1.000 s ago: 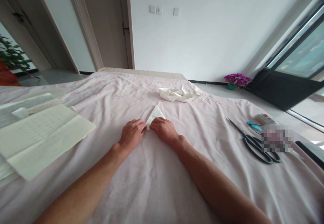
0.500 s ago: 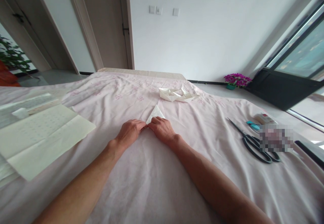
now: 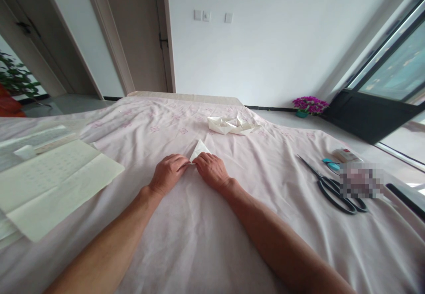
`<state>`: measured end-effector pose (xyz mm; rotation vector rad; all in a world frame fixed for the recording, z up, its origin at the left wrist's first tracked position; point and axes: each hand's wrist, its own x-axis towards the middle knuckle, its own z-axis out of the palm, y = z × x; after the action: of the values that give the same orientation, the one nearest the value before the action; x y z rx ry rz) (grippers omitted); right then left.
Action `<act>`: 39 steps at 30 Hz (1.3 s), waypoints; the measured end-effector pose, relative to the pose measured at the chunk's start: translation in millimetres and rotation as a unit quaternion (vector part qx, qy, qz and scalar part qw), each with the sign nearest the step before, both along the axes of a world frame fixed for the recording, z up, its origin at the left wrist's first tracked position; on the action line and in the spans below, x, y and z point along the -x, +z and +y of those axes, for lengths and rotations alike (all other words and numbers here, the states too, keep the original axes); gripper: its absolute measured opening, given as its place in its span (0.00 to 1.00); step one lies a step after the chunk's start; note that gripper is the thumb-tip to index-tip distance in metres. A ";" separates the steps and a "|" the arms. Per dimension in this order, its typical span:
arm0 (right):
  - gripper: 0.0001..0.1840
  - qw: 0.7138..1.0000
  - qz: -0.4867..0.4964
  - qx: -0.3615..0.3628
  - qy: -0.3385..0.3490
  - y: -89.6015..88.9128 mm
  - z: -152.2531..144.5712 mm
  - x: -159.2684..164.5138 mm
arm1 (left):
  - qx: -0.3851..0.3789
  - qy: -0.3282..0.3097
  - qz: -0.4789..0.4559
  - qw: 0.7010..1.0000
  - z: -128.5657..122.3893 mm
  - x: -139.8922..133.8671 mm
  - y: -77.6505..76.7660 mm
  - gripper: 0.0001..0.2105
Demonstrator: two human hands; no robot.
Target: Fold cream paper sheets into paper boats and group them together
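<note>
A small white piece of folded paper (image 3: 199,148) lies on the pink cloth, its pointed tip facing away from me. My left hand (image 3: 169,170) pinches its near left edge between thumb and fingers. Over its right and near part lies my right hand (image 3: 210,168), with fingers curled onto the paper. Both hands are close together, and they hide the lower part of the folds. Beyond them, folded paper boats (image 3: 229,125) sit side by side on the cloth.
Sheets of paper (image 3: 63,179) are spread at the left. To the right lie black-handled scissors (image 3: 332,192), a light blue item (image 3: 331,164) and a small box (image 3: 347,155). The pink cloth (image 3: 186,241) is wrinkled. Potted purple flowers (image 3: 310,105) stand by the wall.
The folded paper's tip has shifted slightly left, and a thin strip of its near edge now shows between my hands. My left hand has moved a little left.
</note>
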<state>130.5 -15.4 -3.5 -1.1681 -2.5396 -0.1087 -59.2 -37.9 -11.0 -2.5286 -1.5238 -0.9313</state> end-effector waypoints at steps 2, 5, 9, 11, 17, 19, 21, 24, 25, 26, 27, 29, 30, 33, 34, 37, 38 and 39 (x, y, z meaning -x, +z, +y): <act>0.11 0.999 0.032 0.009 0.001 0.3 0.0 0.0 | -0.014 0.003 -0.032 0.999 0.8 -1.1 -0.1 0.08; 0.11 0.997 0.070 0.015 0.003 0.5 -0.4 -0.1 | -0.008 0.010 -0.086 0.996 0.9 -4.1 0.4 0.08; 0.11 0.996 0.086 0.025 0.006 0.1 -0.6 -1.1 | 0.039 -0.014 -0.141 0.989 1.1 -5.5 -0.7 0.09; 0.11 0.996 0.083 0.033 0.017 -0.7 -0.1 -1.8 | 0.070 -0.021 -0.160 0.985 1.9 -4.5 -2.4 0.09; 0.10 0.998 0.052 0.026 0.021 -3.7 2.2 -2.6 | 0.107 -0.043 -0.174 0.978 5.5 -3.9 -6.4 0.07; 0.09 0.999 0.036 0.023 0.014 -3.4 2.2 -2.2 | 0.097 -0.051 -0.161 0.981 6.4 -4.8 -7.1 0.07; 0.09 0.999 0.026 0.025 0.014 -2.4 1.8 -1.6 | 0.091 -0.053 -0.146 0.984 7.2 -5.3 -8.1 0.07; 0.10 0.999 0.029 0.030 0.016 -0.6 1.3 -0.8 | 0.091 -0.047 -0.122 0.987 7.5 -5.4 -9.6 0.06; 0.11 0.999 0.032 0.031 0.015 -0.3 1.4 -0.5 | 0.091 -0.041 -0.113 0.988 7.3 -5.5 -9.8 0.05; 0.11 0.999 0.034 0.033 0.013 -0.3 1.5 -0.3 | 0.090 -0.035 -0.105 0.990 6.9 -5.6 -9.7 0.05; 0.11 0.999 0.036 0.034 0.011 -0.5 1.8 0.0 | 0.088 -0.028 -0.095 0.991 6.3 -5.9 -9.3 0.04; 0.10 0.999 0.040 0.036 0.006 -1.2 2.5 0.2 | 0.081 -0.018 -0.076 0.994 5.1 -6.5 -8.2 0.04; 0.10 0.998 0.043 0.037 0.005 -1.7 2.8 0.2 | 0.077 -0.016 -0.068 0.995 4.7 -6.9 -7.7 0.04; 0.10 0.998 0.052 0.039 0.003 -2.6 3.5 0.0 | 0.070 -0.015 -0.057 0.996 4.4 -7.3 -7.3 0.04; 0.10 0.998 0.055 0.041 0.003 -2.7 3.6 -0.1 | 0.070 -0.014 -0.058 0.996 4.7 -7.2 -7.7 0.03; 0.11 0.996 0.068 0.052 0.003 -3.1 3.6 -0.5 | 0.073 -0.014 -0.069 0.995 6.7 -6.1 -9.8 0.03; 0.11 0.996 0.074 0.057 0.004 -3.3 3.7 -0.6 | 0.076 -0.016 -0.076 0.994 7.5 -5.7 -10.7 0.03; 0.12 0.995 0.083 0.061 0.005 -3.7 3.9 -0.9 | 0.080 -0.018 -0.083 0.993 8.3 -5.3 -11.5 0.03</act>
<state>131.3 -11.5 -7.2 -1.1573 -2.4332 0.1430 -54.0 -29.6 -22.5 -2.6555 -1.6673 -1.0914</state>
